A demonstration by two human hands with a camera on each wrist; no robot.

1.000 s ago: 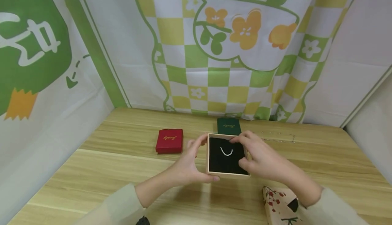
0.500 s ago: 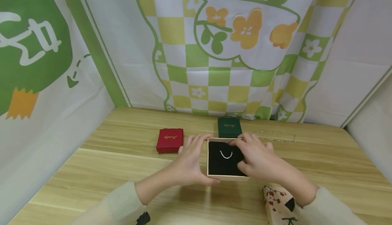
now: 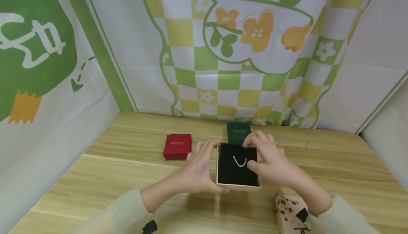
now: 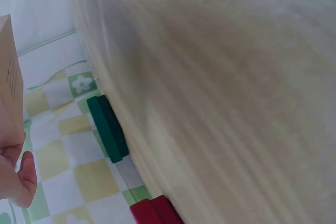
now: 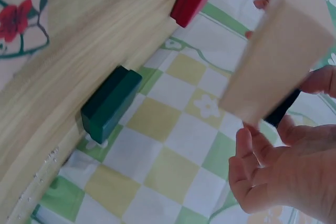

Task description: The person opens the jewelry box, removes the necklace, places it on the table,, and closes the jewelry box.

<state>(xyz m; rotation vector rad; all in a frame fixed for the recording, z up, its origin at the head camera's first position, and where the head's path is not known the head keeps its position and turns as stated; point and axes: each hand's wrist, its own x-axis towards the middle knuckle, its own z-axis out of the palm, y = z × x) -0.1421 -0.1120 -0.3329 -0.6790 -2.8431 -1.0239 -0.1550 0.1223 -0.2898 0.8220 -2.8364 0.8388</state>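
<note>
My left hand (image 3: 197, 172) grips a cream cardboard box (image 3: 239, 187) by its left side, held above the table with its opening facing up. Inside sits a black cushion insert (image 3: 236, 175), carrying a thin white curved strand (image 3: 240, 165). My right hand (image 3: 271, 159) pinches the insert near its right edge, the thumb on top beside the strand. In the right wrist view, part of the black insert (image 5: 282, 109) sticks out past the box (image 5: 286, 45), between the right thumb and fingers. The left wrist view catches just the box's printed side (image 4: 11, 82) and some fingers.
Behind the hands, a red jewelry box (image 3: 177, 146) and a dark green one (image 3: 239, 132) lie on the wooden table. Thin silvery chains (image 3: 291, 146) lie at the back right. A cream floral-printed box part (image 3: 288, 209) is by the right forearm, a small black object (image 3: 149, 227) by the left sleeve.
The black insert has risen from inside the box to its rim and tilted, with the strand shifting right. My right hand has lifted slightly, while the left keeps holding the box.
</note>
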